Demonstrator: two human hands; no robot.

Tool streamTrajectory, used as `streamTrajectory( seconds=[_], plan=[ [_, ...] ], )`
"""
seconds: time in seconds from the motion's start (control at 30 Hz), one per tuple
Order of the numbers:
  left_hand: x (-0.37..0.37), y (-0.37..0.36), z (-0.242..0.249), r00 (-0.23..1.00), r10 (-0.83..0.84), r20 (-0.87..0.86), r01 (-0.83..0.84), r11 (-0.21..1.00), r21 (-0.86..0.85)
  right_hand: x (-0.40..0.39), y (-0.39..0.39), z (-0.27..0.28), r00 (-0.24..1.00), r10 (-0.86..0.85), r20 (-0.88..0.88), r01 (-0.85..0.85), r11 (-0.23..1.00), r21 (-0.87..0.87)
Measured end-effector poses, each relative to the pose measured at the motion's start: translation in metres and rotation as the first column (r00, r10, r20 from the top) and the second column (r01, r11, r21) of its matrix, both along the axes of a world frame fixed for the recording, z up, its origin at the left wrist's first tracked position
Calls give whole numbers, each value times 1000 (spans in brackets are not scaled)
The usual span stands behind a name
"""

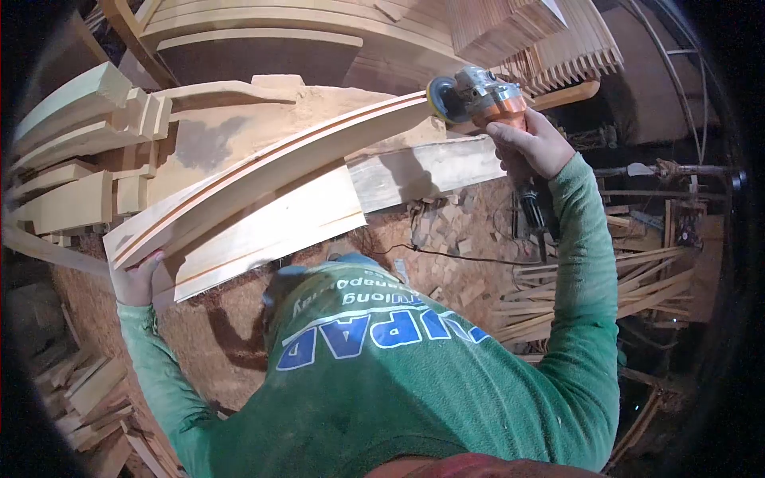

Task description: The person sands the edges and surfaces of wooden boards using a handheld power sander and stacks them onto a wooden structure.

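Observation:
My right hand is wrapped round the body of an angle grinder, whose cord hangs down below. The grinder's round disc sits right at the far right end of a long curved wooden board, which has a thin brown stripe along its edge. At the board's lower left end, my left hand grips it, with part of the fingers hidden behind the wood. Under the curved piece lies a flat pale board with a matching stripe, resting on the workbench.
Stacked curved wood pieces stand at the left. Behind the bench are more boards and a laminated block. Thin wood strips and offcuts litter the dusty floor, where a power cord runs.

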State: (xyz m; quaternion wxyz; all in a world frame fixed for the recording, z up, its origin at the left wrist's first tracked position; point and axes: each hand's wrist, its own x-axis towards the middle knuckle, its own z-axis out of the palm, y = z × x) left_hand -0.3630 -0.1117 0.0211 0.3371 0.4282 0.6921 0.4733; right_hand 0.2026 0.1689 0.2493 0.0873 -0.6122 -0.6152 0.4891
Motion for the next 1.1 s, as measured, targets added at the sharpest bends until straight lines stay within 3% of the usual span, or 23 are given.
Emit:
streamTrajectory(
  seconds=[0.07,0.23,0.3,0.37,0.4,0.43,0.47,0.53,0.57,0.73,0.77,0.9,1.0,1.07,1.1],
  plan=[
    [-5,0,-3,998,-25,52,25,1000,0,6,4,1,999,-48,-20,47,999,-8],
    [-1,0,0,1000,-8,-11,8,1000,13,38,11,-3,975,-222,-4,222,975,3],
    [-2,0,4,1000,-22,12,22,1000,10,60,2,-19,946,-275,-170,284,958,31],
    [0,1,25,990,-55,-133,49,998,-46,68,-22,-39,889,-344,-303,390,915,105],
    [3,0,35,976,-74,-205,58,995,-81,62,-38,-38,887,-368,-278,417,898,143],
    [5,1,41,993,-27,-113,25,1000,-14,74,-45,-52,883,-374,-282,428,889,162],
    [3,4,48,986,-47,-161,45,999,-18,88,-51,-66,879,-381,-287,440,880,181],
    [3,14,67,965,-71,-254,64,997,-35,95,-67,-76,857,-408,-314,453,887,85],
    [8,20,81,930,-122,-346,95,991,-94,97,-73,-81,852,-412,-322,445,895,32],
    [51,57,133,745,-267,-611,120,955,-271,131,-83,-129,890,-346,-297,415,884,215],
    [68,63,147,619,-301,-726,111,948,-298,135,-85,-136,895,-335,-295,412,875,253],
    [100,86,153,540,-329,-775,85,937,-339,146,-88,-149,866,-315,-389,415,887,204],
    [129,111,148,577,-347,-740,143,934,-326,167,-85,-167,700,-415,-581,398,902,-164],
    [157,131,146,526,-392,-755,98,909,-404,157,-85,-184,302,-532,-791,384,828,-409],
    [173,143,144,500,-423,-756,89,893,-441,156,-83,-193,189,-537,-822,385,811,-441]
  ],
)
